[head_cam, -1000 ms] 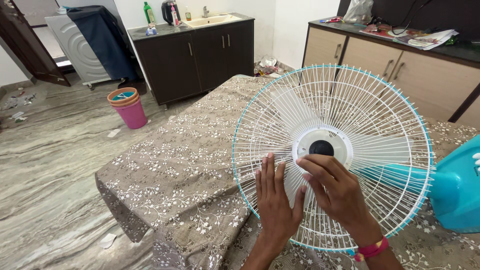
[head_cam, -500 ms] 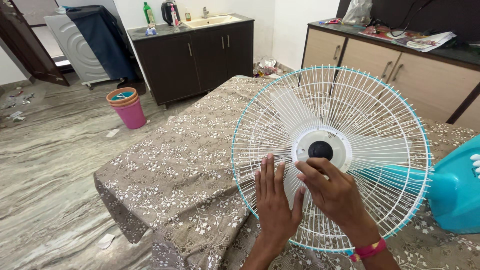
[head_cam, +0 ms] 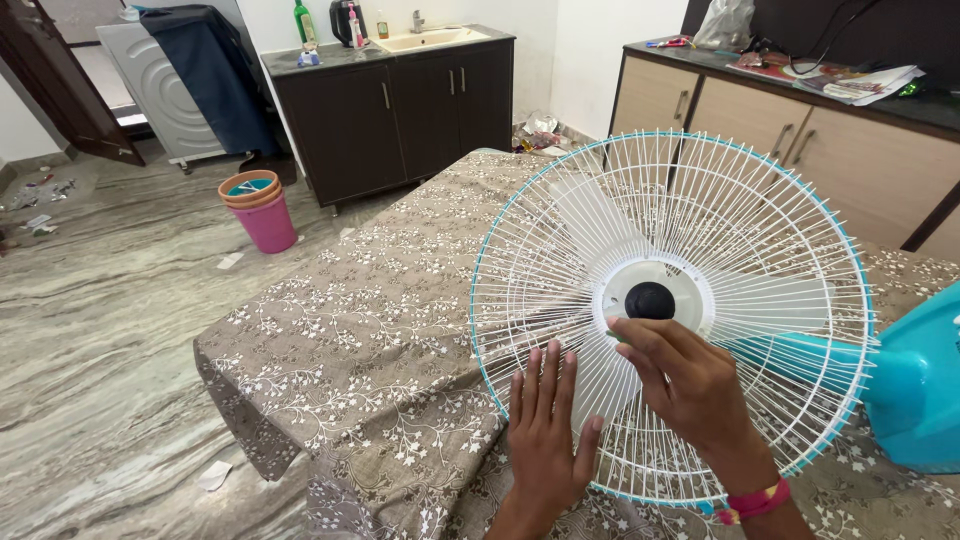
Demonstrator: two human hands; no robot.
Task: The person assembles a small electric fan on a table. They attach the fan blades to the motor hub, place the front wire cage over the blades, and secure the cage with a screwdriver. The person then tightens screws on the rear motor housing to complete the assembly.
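Note:
A table fan lies on its side on the cloth-covered table [head_cam: 350, 330]. Its round white wire guard [head_cam: 740, 230] has a turquoise rim and faces me, with pale blades behind the wires and a white hub with a black centre cap [head_cam: 650, 300]. The turquoise stand and base [head_cam: 920, 385] stick out to the right. My left hand [head_cam: 548, 430] rests flat against the lower left of the guard, fingers together and straight. My right hand [head_cam: 690, 385], with a pink band at the wrist, touches the hub's lower edge with its fingertips, just under the black cap.
The table has a brown floral cloth; its left edge drops to a marble floor with scraps of paper. A pink bucket [head_cam: 262, 215] stands near a dark sink cabinet [head_cam: 400, 100]. Beige drawers [head_cam: 800, 135] under a cluttered counter run behind the fan. A covered washing machine [head_cam: 170, 85] is far left.
My left hand has slid down the guard a little toward me. My right hand has shifted slightly right and down, its fingertips staying by the hub. The fan has barely moved.

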